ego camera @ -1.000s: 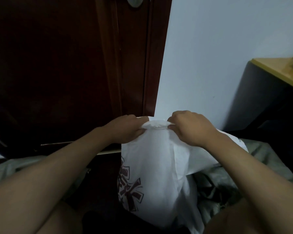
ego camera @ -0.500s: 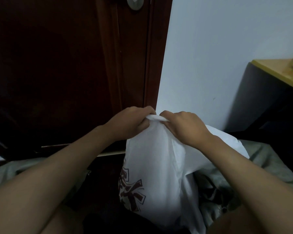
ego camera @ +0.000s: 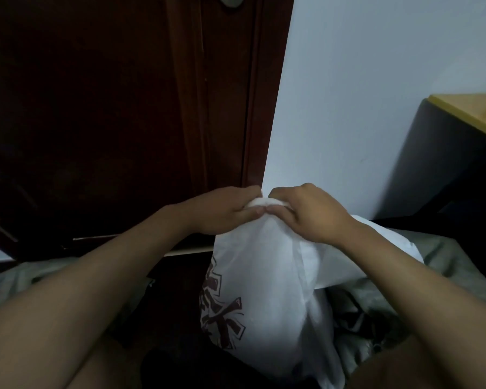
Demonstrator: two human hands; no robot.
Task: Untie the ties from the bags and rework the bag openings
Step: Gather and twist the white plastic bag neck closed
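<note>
My left hand and right hand have drawn together, thumbs touching, both pinching the white bag mouth bunched shut; I judge the opening is being reworked.

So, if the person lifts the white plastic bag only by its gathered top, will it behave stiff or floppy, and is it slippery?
Probably floppy: the white plastic bag creases and folds below where the left hand and right hand pinch its bunched top. Its bulging lower part suggests contents, so it may sag and swing. The film looks smooth, so possibly slippery; both hands grip it tightly.
</note>
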